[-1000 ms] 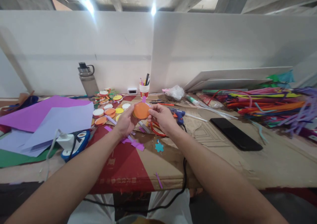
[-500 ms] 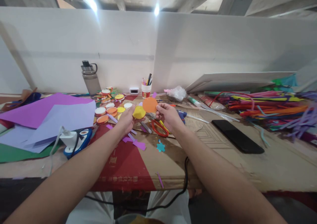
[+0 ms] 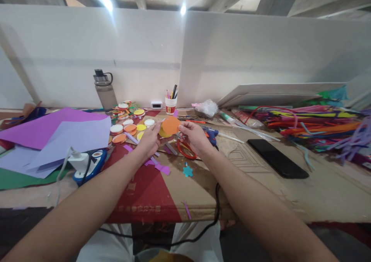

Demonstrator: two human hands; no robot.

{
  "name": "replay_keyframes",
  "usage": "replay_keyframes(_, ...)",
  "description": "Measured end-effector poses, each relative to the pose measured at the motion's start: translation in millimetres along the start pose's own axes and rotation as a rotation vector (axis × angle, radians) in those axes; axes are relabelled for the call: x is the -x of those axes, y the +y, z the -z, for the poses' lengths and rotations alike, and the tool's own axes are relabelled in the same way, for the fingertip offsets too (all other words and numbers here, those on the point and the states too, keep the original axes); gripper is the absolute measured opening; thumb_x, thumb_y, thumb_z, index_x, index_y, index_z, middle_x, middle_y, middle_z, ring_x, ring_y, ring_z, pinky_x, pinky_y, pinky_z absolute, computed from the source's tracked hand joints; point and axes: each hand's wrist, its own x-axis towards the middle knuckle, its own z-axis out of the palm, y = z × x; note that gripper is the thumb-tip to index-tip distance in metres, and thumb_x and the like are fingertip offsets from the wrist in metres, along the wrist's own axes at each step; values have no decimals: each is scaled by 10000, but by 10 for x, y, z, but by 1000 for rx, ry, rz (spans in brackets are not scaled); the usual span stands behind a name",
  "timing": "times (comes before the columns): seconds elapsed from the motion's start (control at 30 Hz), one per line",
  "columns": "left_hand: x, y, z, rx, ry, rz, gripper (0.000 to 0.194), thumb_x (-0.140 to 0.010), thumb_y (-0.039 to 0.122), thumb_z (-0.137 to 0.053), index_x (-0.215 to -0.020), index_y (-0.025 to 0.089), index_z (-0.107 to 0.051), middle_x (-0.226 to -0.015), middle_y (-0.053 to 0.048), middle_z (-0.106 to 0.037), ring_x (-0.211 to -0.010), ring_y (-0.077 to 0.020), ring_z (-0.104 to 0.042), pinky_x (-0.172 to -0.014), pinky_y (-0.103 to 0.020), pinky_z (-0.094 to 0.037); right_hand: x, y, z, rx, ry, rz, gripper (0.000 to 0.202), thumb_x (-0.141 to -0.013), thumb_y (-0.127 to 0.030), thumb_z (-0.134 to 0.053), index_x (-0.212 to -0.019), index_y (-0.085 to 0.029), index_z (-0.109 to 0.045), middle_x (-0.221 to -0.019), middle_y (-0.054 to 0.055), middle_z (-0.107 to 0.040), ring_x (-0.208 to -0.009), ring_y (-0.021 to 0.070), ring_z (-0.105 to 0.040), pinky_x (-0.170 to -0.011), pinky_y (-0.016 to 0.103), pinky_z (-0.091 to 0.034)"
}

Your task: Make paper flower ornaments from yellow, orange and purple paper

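Note:
Above the middle of the table, my left hand [image 3: 150, 139] is closed on a yellow paper disc [image 3: 165, 133]. An orange paper circle [image 3: 171, 125] overlaps the front of the yellow one and hides most of it. My right hand [image 3: 192, 136] pinches the orange circle at its right edge between thumb and finger. Below the hands lie red-handled scissors [image 3: 185, 150], partly covered by my right hand. A blue glue gun [image 3: 211, 134] rests just right of that hand. Several white, orange and yellow round pieces [image 3: 119, 139] lie left of my left hand.
A teal paper star [image 3: 188, 171] and purple scraps [image 3: 162, 168] lie on the cardboard. Purple sheets [image 3: 78, 138] and a blue power strip [image 3: 98, 163] are at left. A bottle [image 3: 104, 92] and pen cup [image 3: 171, 104] stand behind. A phone [image 3: 276, 158] and pipe cleaners [image 3: 313, 123] lie right.
The orange circle has moved left with my right hand and now overlaps the yellow disc. Before, the two discs sat side by side with most of the yellow one showing.

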Motion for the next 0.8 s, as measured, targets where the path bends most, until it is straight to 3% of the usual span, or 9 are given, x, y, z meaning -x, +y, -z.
replay_keyframes(0.8, 34, -19, -52, 80, -105, -51, 253, -907, 332, -567, -1052, 135, -634, -1152, -129, -691, -1106, -240, -644, -984, -466, -512, -21, 76, -4, 98, 17, 30, 306, -585, -366, -782, -730, -187, -581, -555, -58, -541, -482, 69, -475, -428, 188, -387)
